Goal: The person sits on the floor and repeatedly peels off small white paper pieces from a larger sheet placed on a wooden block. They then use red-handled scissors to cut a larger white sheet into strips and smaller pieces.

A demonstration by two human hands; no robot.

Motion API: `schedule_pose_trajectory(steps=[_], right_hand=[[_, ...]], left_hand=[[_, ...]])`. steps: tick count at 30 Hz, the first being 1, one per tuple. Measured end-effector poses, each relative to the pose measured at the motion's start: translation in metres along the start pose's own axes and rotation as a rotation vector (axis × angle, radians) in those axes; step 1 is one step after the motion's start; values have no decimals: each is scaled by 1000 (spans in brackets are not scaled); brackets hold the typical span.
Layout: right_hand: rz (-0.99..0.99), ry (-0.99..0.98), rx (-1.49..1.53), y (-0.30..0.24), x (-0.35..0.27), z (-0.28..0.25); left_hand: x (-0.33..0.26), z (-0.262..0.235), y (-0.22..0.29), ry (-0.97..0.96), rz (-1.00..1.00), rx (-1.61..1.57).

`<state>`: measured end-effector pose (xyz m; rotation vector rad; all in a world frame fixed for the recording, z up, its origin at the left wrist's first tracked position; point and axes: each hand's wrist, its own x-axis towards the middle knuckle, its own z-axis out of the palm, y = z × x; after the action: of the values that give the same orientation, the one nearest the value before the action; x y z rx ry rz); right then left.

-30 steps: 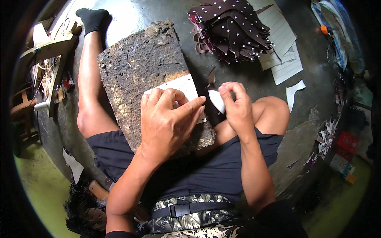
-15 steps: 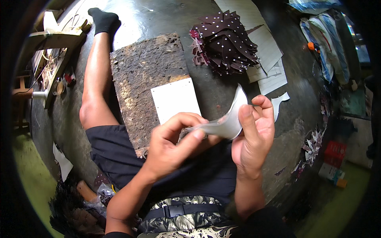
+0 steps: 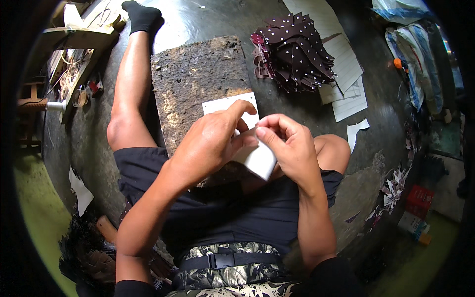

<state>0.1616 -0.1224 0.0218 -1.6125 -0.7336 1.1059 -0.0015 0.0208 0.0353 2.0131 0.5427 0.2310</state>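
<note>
A curled white sheet (image 3: pixel 260 161), thin and flexible, is held between my two hands above my lap. My right hand (image 3: pixel 292 146) pinches its upper edge between thumb and fingertips. My left hand (image 3: pixel 210 141) is closed on its left part, the thumb against it and the index finger raised and bent; its other fingers are mostly hidden. Just beyond the hands, a white square piece with small holes near its edge (image 3: pixel 225 103) lies on a rough, dark, worn board (image 3: pixel 198 69). My left hand covers part of that square.
A pile of dark polka-dotted cut pieces (image 3: pixel 297 54) sits beyond the board on the right, beside lined paper sheets (image 3: pixel 349 101). White offcuts (image 3: pixel 357 131) lie on the floor. A wooden frame with a thread spool (image 3: pixel 55 106) stands left; plastic-wrapped bundles (image 3: pixel 408 64) stand right.
The right hand has moved left and turned from palm-up to pinching the sheet's edge. The left hand has moved slightly up, over the white square. The sheet now hangs lower.
</note>
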Motion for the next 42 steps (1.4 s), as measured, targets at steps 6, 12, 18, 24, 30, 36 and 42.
schedule_pose_trajectory(steps=[6, 12, 18, 24, 30, 36, 42], right_hand=[[-86, 28, -35, 15, 21, -9], [49, -55, 228, 23, 34, -16], [47, 15, 83, 24, 36, -9], [18, 19, 62, 29, 37, -9], [31, -1, -85, 35, 45, -10], [-139, 156, -452, 12, 30, -5], [14, 14, -284, 12, 36, -4]], left_hand=[[3, 32, -18, 308, 165, 244], [-1, 40, -18, 410, 188, 325], [-2, 39, -16, 383, 200, 394], [-1, 36, -16, 335, 199, 426], [1, 36, -14, 309, 209, 449], [1, 37, -15, 310, 207, 450], [1, 38, -18, 338, 212, 430]])
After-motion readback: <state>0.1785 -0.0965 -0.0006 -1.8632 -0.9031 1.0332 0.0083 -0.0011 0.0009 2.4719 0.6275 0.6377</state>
